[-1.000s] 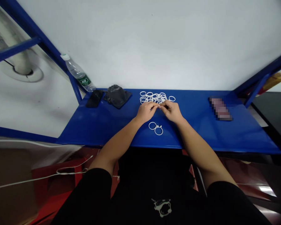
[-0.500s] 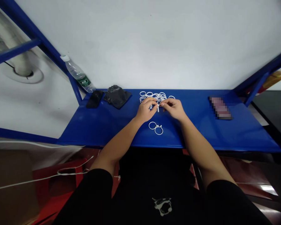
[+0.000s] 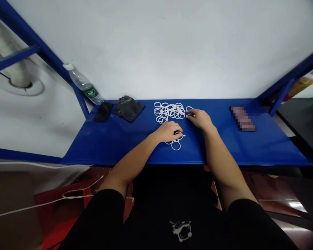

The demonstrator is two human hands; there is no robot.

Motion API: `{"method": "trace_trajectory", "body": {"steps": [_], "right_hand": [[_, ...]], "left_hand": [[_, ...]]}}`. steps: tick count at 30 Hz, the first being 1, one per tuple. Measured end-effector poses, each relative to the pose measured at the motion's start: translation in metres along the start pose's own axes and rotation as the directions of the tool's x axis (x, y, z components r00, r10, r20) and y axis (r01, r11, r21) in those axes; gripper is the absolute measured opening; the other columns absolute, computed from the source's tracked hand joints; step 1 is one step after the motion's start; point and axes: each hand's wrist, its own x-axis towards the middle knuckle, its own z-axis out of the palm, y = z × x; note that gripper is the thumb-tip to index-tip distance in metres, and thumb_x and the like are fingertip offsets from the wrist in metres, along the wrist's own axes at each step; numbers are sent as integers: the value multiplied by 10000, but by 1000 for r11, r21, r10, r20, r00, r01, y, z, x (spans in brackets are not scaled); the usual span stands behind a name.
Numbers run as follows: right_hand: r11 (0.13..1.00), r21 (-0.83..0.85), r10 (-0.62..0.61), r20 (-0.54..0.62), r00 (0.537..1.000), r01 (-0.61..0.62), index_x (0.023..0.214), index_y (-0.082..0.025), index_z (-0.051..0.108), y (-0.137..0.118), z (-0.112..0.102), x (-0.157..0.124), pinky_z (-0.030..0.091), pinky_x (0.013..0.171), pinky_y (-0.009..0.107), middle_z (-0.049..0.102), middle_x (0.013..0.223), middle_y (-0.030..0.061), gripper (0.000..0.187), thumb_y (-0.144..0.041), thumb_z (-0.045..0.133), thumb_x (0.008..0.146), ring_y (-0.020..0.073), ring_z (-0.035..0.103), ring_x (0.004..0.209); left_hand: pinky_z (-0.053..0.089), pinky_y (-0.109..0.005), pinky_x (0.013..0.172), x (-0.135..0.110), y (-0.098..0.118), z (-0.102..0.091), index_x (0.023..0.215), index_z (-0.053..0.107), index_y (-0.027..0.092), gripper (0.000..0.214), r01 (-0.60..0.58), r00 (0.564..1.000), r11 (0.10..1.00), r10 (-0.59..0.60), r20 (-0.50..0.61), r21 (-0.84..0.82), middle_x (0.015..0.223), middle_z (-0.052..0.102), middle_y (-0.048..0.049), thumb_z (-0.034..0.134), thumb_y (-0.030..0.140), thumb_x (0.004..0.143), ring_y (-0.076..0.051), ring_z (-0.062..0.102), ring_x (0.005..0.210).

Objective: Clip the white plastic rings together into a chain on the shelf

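Note:
My left hand [image 3: 169,132] is low over the blue tabletop, fingers curled round a thin white ring [image 3: 181,138] with a small knob on its rim. Just below it lies another white ring [image 3: 176,145], and a further one is partly covered by the hand. Farther back, my right hand [image 3: 200,118] has thumb and fingertips closed at the lower edge of a white ring [image 3: 189,108]; a small white bit shows by the thumb. Left of those fingertips spreads a pile of several similar rings [image 3: 169,111], overlapping one another.
A black phone [image 3: 103,111], a dark pouch [image 3: 129,108] and a leaning plastic bottle [image 3: 85,85] occupy the left side. At right lies a blurred pinkish flat object [image 3: 243,118]. Blue frame posts flank the table [image 3: 114,146], and a white wall rises behind.
My hands were together by the pile, holding a small white piece between them. Now they are apart: the left came down toward the front rings with a ring, the right shifted right.

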Motion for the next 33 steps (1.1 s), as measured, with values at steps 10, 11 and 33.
{"method": "trace_trajectory", "body": {"steps": [10, 11, 33], "right_hand": [[996, 85, -24, -13, 1000, 25, 1028, -248, 877, -6, -2, -2, 578, 862, 366, 877, 1053, 97, 177, -303, 728, 951, 271, 789, 965], [980, 186, -59, -28, 998, 63, 1014, -239, 875, -8, -3, -3, 581, 857, 367, 878, 1043, 93, 176, -323, 737, 946, 262, 786, 945], [453, 891, -298, 130, 946, 20, 811, -220, 730, -48, 5, -16, 466, 513, 252, 736, 665, -9, 561, -675, 1024, 668, 114, 590, 540]], "left_hand": [[622, -360, 924, -1, 1, 0, 1083, 849, 231, 99, 116, 985, 992, -120, -126, -40, 997, 848, -35, 803, 262, 1002, -189, 785, 898], [625, -365, 934, -1, -2, -2, 1104, 847, 227, 111, 151, 971, 988, -156, -182, -43, 1008, 851, -39, 805, 253, 1005, -186, 783, 893], [614, -345, 897, -2, -15, -16, 972, 808, 236, 117, 88, 901, 995, -102, -422, -54, 973, 829, -33, 742, 233, 1069, -188, 763, 914]]}}
